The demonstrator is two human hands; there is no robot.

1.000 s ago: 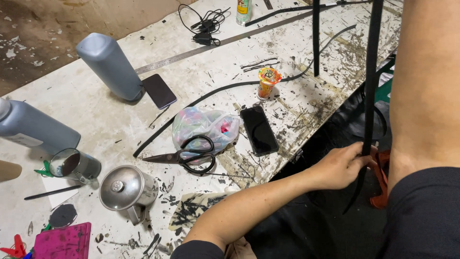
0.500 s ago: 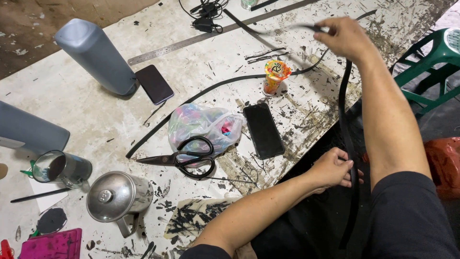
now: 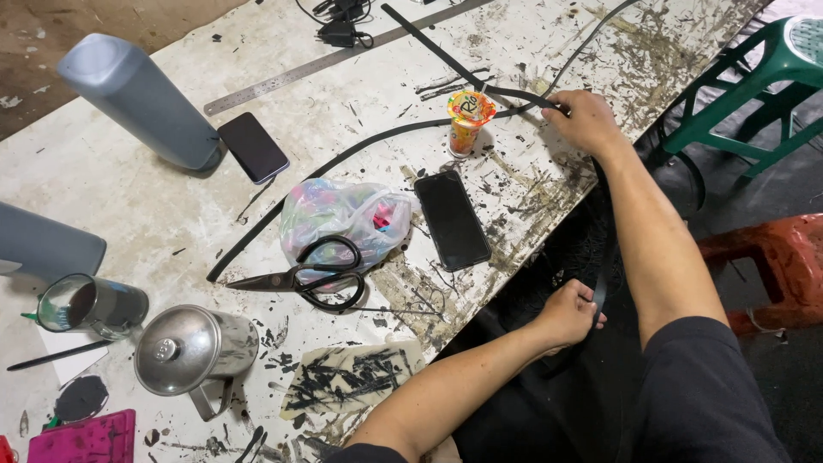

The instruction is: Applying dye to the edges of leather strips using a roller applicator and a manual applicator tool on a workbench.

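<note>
Both hands have a closed grip on one black rubber strip [image 3: 600, 249]: the left hand [image 3: 570, 313] is curled around it below the tabletop edge, over the lap, and the right hand [image 3: 587, 120] pins its upper part against the tabletop [image 3: 111, 206] near the far right edge. From the left, the tabletop is a white, scratched and paint-smeared board. It carries two grey bottles lying on their sides [image 3: 137, 99], a glass jar [image 3: 90, 304], a lidded steel mug [image 3: 193, 351] and a pink cutting mat [image 3: 81, 439] at the near corner. Further along lie a dark phone [image 3: 253, 147], a long steel ruler [image 3: 343, 56], a clear plastic bag of coloured bits [image 3: 343, 219] with black-handled scissors [image 3: 313, 274] resting partly on it, and a second dark phone [image 3: 452, 220]. A small orange-lidded cup [image 3: 467, 120] stands just left of the right hand, and a black charger with cable [image 3: 339, 26] sits at the far edge. Black shavings and offcuts litter the surface. To the right, off the tabletop, stand a green plastic stool [image 3: 754, 94] and a red plastic stool [image 3: 763, 266] on a dark floor; bare brownish ground shows at the upper left. The strip is narrow, flat and matt black. It runs from the right hand over the tabletop edge and down to the left hand, while another black length continues from the right hand towards the far edge.
</note>
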